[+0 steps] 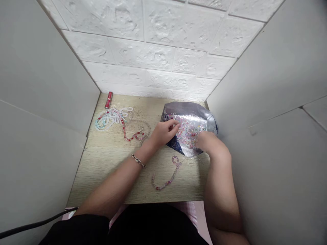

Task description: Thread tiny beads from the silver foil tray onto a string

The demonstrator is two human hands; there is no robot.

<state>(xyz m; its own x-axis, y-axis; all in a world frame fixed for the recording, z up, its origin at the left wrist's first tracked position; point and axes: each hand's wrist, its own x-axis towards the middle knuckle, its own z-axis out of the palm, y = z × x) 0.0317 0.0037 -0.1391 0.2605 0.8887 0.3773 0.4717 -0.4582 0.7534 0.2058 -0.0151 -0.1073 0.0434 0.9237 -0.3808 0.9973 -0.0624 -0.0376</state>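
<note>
A shiny silver foil bag [190,109] lies open on the wooden desk [112,160], with a heap of small pink and clear beads [187,131] on it. My left hand [163,132] reaches into the heap with fingertips pinched together; what they hold is too small to make out. My right hand [208,143] rests curled at the near right edge of the heap, its fingers hidden under the hand. A short string of purple and pink beads [167,177] lies on the desk just in front of the bag. A chain bracelet [138,160] circles my left wrist.
Several finished bead strands [116,119] in white, blue and red lie tangled at the far left. A small red tube [109,99] sits by the back wall. White panels close in the desk on both sides. A black cable [33,224] runs at lower left.
</note>
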